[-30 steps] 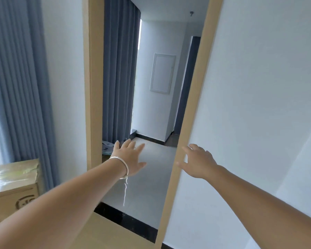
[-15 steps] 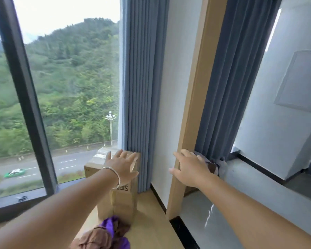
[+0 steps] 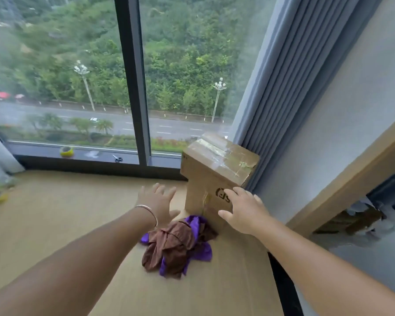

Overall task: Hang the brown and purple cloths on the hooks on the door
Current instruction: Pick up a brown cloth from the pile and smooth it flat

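A crumpled brown cloth [image 3: 171,246] lies on top of a purple cloth [image 3: 202,250] on the light wooden floor [image 3: 55,224], just in front of a cardboard box. My left hand [image 3: 157,202] hovers above and behind the pile, fingers spread, a thin bracelet on its wrist. My right hand [image 3: 244,210] is stretched out to the right of the pile, in front of the box, fingers spread and holding nothing. No door hooks are in view.
A taped cardboard box [image 3: 217,169] stands by the grey-blue curtain [image 3: 290,92]. A large window [image 3: 78,76] fills the back, with a tape roll [image 3: 67,151] and scissors [image 3: 117,158] on its sill. The wooden door frame [image 3: 351,179] runs along the right.
My view has swung left and down, from the doorway to the window corner. The whole cloth pile has come into view, and both hands now reach out over the floor near it.
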`<act>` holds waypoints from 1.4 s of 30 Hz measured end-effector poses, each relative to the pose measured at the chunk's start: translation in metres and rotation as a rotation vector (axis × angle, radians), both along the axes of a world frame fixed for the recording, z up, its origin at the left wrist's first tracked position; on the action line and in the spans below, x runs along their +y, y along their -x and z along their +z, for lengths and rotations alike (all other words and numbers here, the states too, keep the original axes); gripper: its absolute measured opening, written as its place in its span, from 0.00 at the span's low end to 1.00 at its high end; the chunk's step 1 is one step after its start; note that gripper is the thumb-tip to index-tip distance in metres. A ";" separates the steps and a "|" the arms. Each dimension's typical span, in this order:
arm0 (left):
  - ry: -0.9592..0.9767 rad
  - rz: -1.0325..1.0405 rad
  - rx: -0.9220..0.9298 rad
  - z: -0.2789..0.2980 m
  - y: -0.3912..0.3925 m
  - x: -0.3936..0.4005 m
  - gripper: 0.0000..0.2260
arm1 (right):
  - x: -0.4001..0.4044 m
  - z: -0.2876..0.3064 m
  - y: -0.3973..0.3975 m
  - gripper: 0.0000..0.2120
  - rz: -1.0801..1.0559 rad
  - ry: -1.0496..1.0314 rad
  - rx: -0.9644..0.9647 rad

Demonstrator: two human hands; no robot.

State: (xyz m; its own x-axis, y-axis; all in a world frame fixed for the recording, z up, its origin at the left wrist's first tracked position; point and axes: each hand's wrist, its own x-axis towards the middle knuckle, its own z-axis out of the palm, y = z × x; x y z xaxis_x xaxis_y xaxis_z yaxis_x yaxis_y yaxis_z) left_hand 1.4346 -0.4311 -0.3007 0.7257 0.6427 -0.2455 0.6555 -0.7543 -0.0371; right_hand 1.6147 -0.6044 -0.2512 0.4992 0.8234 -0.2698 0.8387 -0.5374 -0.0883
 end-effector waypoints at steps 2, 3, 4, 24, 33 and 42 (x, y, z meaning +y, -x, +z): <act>0.056 0.033 0.020 -0.042 -0.001 0.027 0.32 | 0.032 -0.037 -0.008 0.34 0.027 0.048 0.009; 0.085 0.053 0.026 -0.063 -0.001 0.037 0.32 | 0.044 -0.054 -0.012 0.34 0.039 0.066 0.012; 0.115 0.067 0.036 -0.088 -0.002 0.049 0.32 | 0.058 -0.077 -0.016 0.35 0.054 0.091 0.018; 0.360 0.224 0.038 -0.641 0.008 0.080 0.32 | 0.159 -0.634 -0.042 0.37 0.228 0.355 0.134; 0.111 -0.037 -0.147 -0.792 -0.073 0.183 0.28 | 0.187 -0.821 -0.070 0.41 0.114 0.238 -0.028; -0.061 -0.144 -0.184 -0.831 -0.150 0.259 0.23 | 0.220 -0.887 -0.112 0.22 0.143 -0.136 -0.089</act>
State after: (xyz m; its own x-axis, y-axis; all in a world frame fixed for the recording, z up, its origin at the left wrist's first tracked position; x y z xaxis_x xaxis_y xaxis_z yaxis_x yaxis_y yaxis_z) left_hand 1.5846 -0.1717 -1.1317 0.8399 0.5388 -0.0647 0.5412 -0.8405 0.0250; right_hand 1.7266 -0.3843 -1.1384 0.3915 0.9134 -0.1114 0.9133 -0.4005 -0.0744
